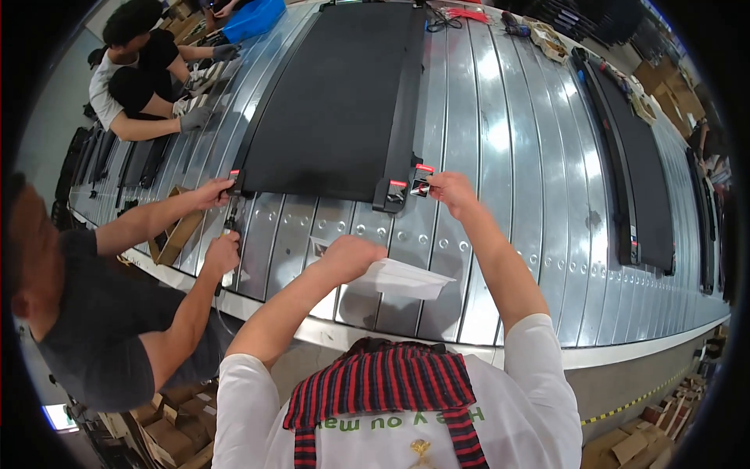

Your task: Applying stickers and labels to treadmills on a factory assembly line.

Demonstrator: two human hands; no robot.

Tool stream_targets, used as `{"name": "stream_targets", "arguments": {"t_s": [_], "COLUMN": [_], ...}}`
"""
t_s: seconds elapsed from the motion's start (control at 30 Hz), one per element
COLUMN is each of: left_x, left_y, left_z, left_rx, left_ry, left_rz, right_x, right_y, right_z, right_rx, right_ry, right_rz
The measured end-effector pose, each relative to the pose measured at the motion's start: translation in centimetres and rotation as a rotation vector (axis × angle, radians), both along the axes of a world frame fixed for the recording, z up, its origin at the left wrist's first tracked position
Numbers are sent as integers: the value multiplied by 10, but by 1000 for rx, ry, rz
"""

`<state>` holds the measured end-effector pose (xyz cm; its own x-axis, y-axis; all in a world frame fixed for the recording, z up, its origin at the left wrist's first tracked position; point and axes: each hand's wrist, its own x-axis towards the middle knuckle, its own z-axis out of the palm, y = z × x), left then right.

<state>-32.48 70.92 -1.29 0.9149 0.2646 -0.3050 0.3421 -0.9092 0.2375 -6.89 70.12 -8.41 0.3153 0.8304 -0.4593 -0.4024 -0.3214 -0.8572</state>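
A long black walking treadmill (328, 102) lies flat on the ribbed metal table, its near end toward me. My left hand (353, 258) is closed on the edge of folded white paper sheets (414, 277), held above the table in front of the treadmill. My right hand (455, 191) pinches a small red, white and black sticker (422, 180) beside the treadmill's near right corner. A similar sticker (396, 190) is on the right end cap, and another one (234, 177) on the left end cap.
At my left, a co-worker's hand (215, 193) touches the left end cap; the other holds a power screwdriver (228, 228). A gloved person (148, 86) crouches at the far left, near a blue bin (256, 19). Another black treadmill (633, 156) lies to the right. A cardboard box (173, 244) sits near the edge.
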Motion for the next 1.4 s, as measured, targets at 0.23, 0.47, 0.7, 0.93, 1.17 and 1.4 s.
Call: {"name": "stream_targets", "arguments": {"t_s": [0.23,0.47,0.7,0.93,1.17,1.4], "left_x": [23,48,48,43,41,42], "left_y": [62,87,84,80,80,81], "left_z": [-22,-46,-48,-50,-49,-49], "left_rx": [80,81,80,77,66,78], "left_ry": [-178,-332,-336,-391,-403,-367], "left_rz": [44,83,126,130,133,128], "right_x": [-12,-4,-13,-10,-11,-10], "right_y": [59,68,72,75,76,75], "right_z": [-9,-18,-15,-16,-15,-16], "right_rx": [-98,-179,-190,-217,-226,-229], "right_ry": [6,-4,-85,-127,-137,-120], "right_rz": [-12,89,16,22,24,20]}}
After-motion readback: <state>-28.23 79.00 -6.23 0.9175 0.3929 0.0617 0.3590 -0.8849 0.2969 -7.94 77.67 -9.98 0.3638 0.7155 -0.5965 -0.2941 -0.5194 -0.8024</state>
